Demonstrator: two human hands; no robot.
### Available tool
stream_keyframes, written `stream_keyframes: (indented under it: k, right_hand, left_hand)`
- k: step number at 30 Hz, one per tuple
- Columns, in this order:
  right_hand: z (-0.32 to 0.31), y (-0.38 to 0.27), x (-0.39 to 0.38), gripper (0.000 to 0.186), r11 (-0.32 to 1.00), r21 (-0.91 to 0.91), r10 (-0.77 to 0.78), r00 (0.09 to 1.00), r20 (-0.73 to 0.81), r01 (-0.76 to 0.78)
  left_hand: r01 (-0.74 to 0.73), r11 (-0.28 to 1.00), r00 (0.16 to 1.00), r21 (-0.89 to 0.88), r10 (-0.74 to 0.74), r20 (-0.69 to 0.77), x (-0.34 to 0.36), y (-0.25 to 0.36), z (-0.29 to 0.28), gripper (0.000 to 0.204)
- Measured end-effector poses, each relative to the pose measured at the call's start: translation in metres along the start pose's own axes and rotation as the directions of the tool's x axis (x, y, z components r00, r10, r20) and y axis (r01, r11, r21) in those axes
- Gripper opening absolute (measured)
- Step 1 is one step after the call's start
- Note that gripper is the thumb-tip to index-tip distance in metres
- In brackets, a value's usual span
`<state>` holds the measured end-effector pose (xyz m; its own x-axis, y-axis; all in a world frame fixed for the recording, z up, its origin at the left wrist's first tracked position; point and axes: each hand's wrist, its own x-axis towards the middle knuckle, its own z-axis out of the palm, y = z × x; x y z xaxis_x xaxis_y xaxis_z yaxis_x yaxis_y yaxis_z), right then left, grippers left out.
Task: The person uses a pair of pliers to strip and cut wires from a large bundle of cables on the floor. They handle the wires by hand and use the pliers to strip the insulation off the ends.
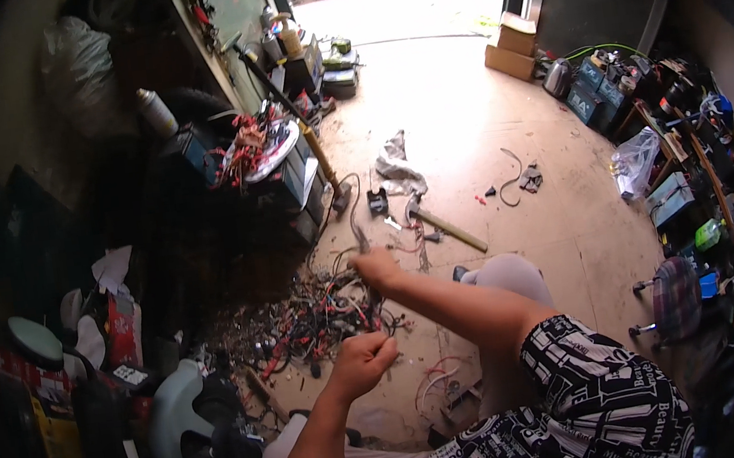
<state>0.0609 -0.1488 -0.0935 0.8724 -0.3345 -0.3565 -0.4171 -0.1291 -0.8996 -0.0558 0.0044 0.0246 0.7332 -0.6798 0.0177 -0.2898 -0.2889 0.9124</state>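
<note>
My right hand point(378, 268) is closed over the far edge of a scrap pile, with a thin grey length that looks like a cable point(360, 235) rising from its fingers. Nearer to me, my left hand point(364, 362) makes a fist just above the floor; whatever its fingers hold, if anything, is hidden. Beside both hands spreads a tangled heap of wires and connectors point(306, 328), mostly black and red. A hammer point(450, 229) with a wooden handle lies beyond my right hand, near a small black part point(377, 201) and a crumpled grey rag point(397, 167).
A long-handled tool point(314, 149) leans at a cluttered stand on the left. Along the right wall are batteries point(585, 94), a plastic bag point(638, 164) and a small plaid seat point(676, 301). Cardboard boxes point(511, 47) stand by the open doorway. A curved strip point(507, 179) lies on the floor.
</note>
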Motion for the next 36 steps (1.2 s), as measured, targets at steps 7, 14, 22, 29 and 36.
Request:
stream_keyframes:
  k: [7,14,22,29,36]
  right_hand:
    - [-0.039,0.004,0.036,0.023,0.906,0.396,0.157,0.988,0.017,-0.150]
    - [-0.037,0.028,-0.011,0.036,0.902,0.218,0.288,0.896,0.339,-0.372]
    - [-0.046,0.206,-0.054,0.055,0.574,-0.809,0.487,0.848,0.211,-0.129]
    - [-0.048,0.179,-0.056,0.051,0.716,-0.698,0.065,0.995,0.081,0.010]
    - [0.019,0.009,-0.140,0.035,0.879,0.457,-0.106,0.881,0.462,-0.134]
  left_hand:
    - [0.063,0.980,0.988,-0.187,-0.087,-0.127,-0.018,-0.003,-0.023,0.029]
    - [-0.180,0.836,0.925,-0.518,-0.035,-0.378,-0.005,-0.022,-0.041,0.028]
    - [-0.336,0.344,0.778,-0.877,-0.423,-0.464,-0.004,-0.038,-0.033,0.034]
    - [-0.421,0.302,0.686,-0.855,-0.511,-0.518,0.000,-0.045,-0.030,0.026]
    - [-0.467,0.212,0.698,-0.859,-0.509,-0.505,-0.003,-0.056,-0.024,0.024]
